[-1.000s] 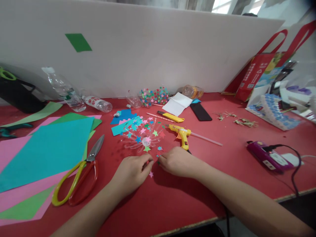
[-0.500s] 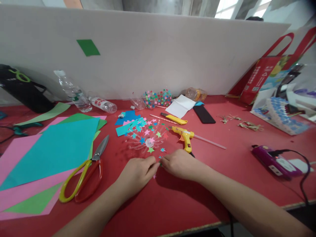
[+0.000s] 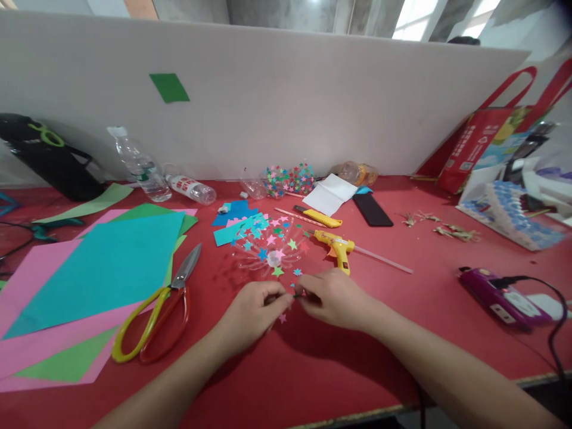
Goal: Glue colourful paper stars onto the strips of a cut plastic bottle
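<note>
the left hand (image 3: 261,307) has thumb and forefinger pressed together at a small dark piece (image 3: 296,296), located between the two hands above the red table (image 3: 339,381). the right hand (image 3: 333,295) has its fingers curled at the other side of the piece; whether they also grip it cannot be told.

caution: the piece is tiny, so a loose pinch could drop it. a sideways sweep of either hand could scatter the pink star (image 3: 283,319) below the fingertips or the blue star (image 3: 297,272) just beyond them. reaching forward without care could knock the clear petalled plastic (image 3: 273,258). the glue gun (image 3: 335,245) lies near the right hand; if hot, its nozzle could burn a finger or mark the petals.

visibility: fingers cover most of the piece, so its outline is unclear. the petal edges blend into the red surface. both forearms are cut off by the frame. the glue gun's heat and power state cannot be read.
</note>
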